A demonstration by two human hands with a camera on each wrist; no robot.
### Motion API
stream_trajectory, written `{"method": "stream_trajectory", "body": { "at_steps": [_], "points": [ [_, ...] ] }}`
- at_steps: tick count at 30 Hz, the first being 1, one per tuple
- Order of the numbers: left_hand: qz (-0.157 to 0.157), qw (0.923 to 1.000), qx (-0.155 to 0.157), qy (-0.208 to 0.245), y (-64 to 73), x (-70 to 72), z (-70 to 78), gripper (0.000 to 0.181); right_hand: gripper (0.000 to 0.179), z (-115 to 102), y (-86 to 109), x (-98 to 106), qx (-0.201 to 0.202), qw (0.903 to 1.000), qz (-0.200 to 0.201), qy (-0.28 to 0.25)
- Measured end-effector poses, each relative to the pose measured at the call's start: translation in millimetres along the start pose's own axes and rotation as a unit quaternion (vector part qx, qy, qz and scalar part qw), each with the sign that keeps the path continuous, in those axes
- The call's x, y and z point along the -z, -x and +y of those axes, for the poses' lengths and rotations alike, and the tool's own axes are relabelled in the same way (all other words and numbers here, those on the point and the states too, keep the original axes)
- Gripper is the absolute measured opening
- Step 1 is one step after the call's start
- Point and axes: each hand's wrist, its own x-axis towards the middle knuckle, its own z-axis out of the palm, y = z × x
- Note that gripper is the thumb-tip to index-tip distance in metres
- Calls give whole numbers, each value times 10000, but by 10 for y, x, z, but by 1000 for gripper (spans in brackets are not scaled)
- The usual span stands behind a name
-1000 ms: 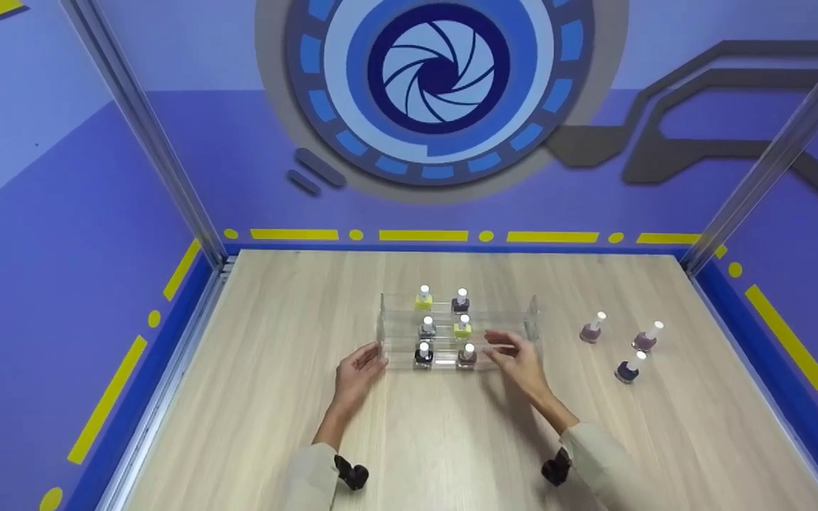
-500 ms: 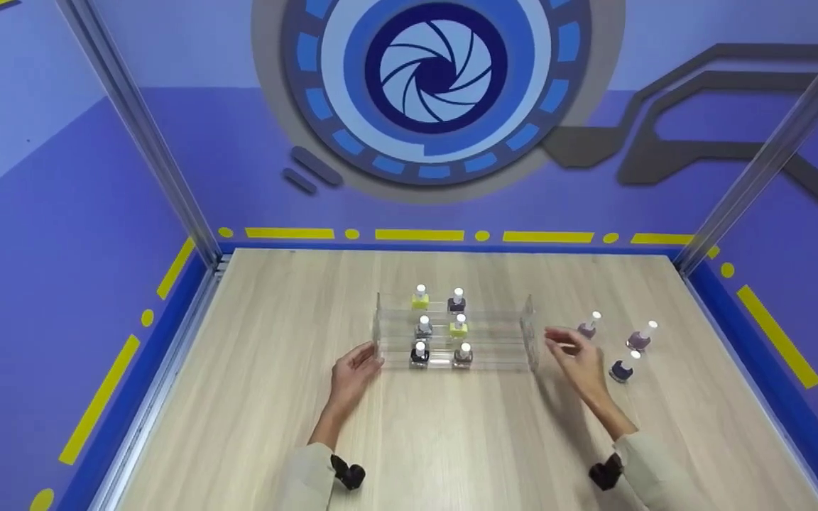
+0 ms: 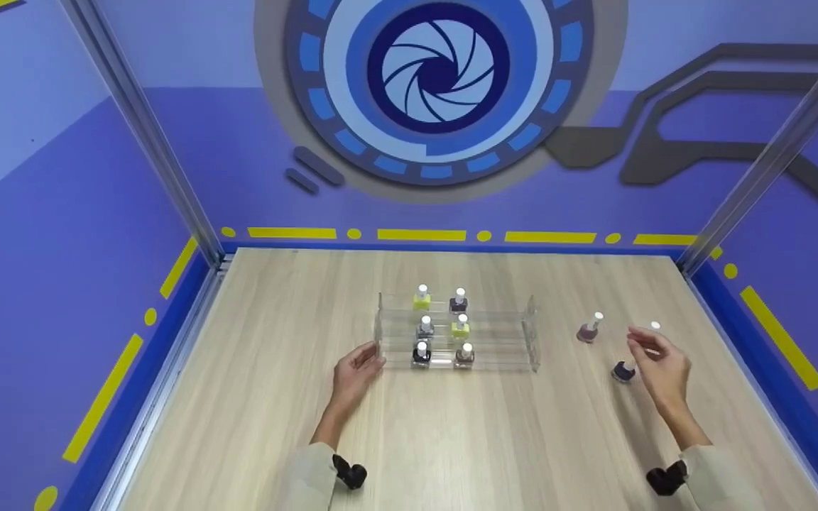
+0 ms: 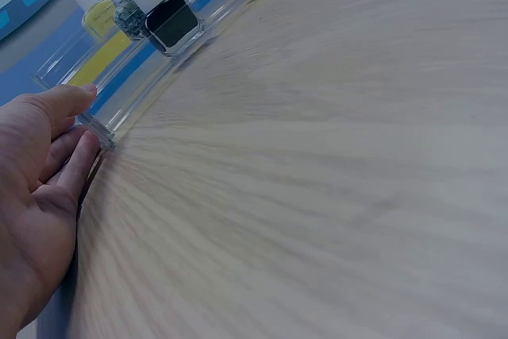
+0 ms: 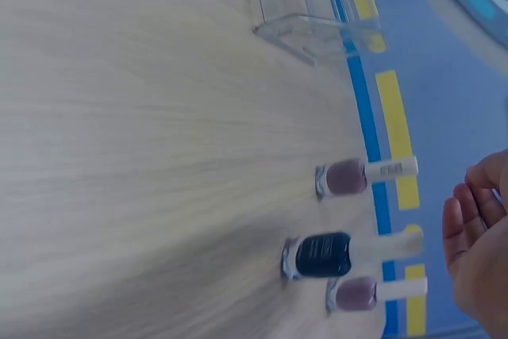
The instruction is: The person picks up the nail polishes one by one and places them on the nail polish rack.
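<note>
A clear acrylic tiered rack [image 3: 498,344] stands mid-table, holding several white-capped nail polish bottles in its left half. My left hand [image 3: 356,376] holds the rack's left end panel, thumb and fingers at its edge in the left wrist view. My right hand [image 3: 662,369], fingers loosely bent and holding nothing, is raised over the loose bottles on the right. Closest to it are a dark nail polish bottle [image 3: 623,371] and a mauve one [image 5: 355,294], the latter mostly hidden behind the hand in the head view. Another mauve bottle [image 3: 588,331] stands nearer the rack.
On the rack are yellow bottles [image 3: 421,301], a glittery grey one [image 3: 425,328], a black one [image 3: 421,355] and a brownish one [image 3: 464,356]. The wooden table [image 3: 274,319] meets patterned blue walls [image 3: 189,184] at the back and sides.
My right hand has moved from the rack's right half, past its right end, to over the loose bottles. My left hand has stayed at the rack's left end.
</note>
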Motion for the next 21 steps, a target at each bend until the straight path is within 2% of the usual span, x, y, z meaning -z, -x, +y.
{"method": "stream_trajectory", "body": {
  "at_steps": [5, 9, 15, 21],
  "points": [
    [-45, 9998, -78, 153, 4, -3, -15, 49, 22, 279, -41, 133, -385, 9990, 151, 149],
    [24, 9999, -126, 33, -2, -1, -22, 47, 26, 409, -30, 166, -586, 9979, 223, 145],
    [48, 9999, -125, -38, -7, 5, -19, 46, 33, 546, 25, 131, -897, 9958, 77, -191],
    [17, 10000, -83, -27, -13, 1, -30, 47, 33, 611, 83, 84, -931, 9953, 21, -276]
  ]
}}
